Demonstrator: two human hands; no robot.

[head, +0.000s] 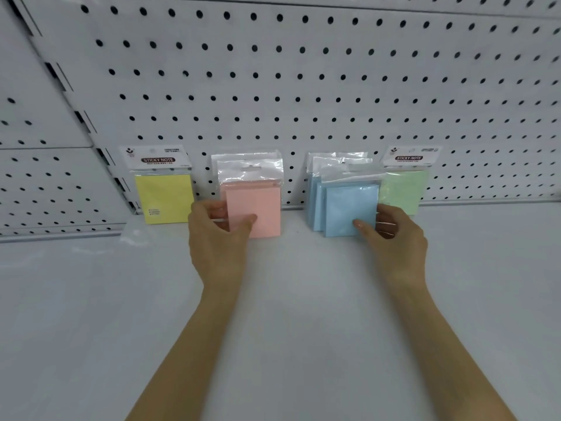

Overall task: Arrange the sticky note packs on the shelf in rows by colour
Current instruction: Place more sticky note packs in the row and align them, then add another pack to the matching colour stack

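Sticky note packs lean against the pegboard at the back of the white shelf (288, 299). From left to right stand a yellow pack (164, 197), a pink stack (258, 205), a blue stack (349, 208) and a green pack (400, 189). My left hand (217, 235) pinches the front pink pack at its lower left corner, thumb on the front. My right hand (391, 235) grips the front blue pack at its lower right edge, thumb on its face. The green pack is partly hidden behind the blue stack and my right hand.
The perforated pegboard wall (303, 86) rises directly behind the packs. A second pegboard panel (39, 183) angles off at the left. The shelf surface stretches toward me in front of the packs.
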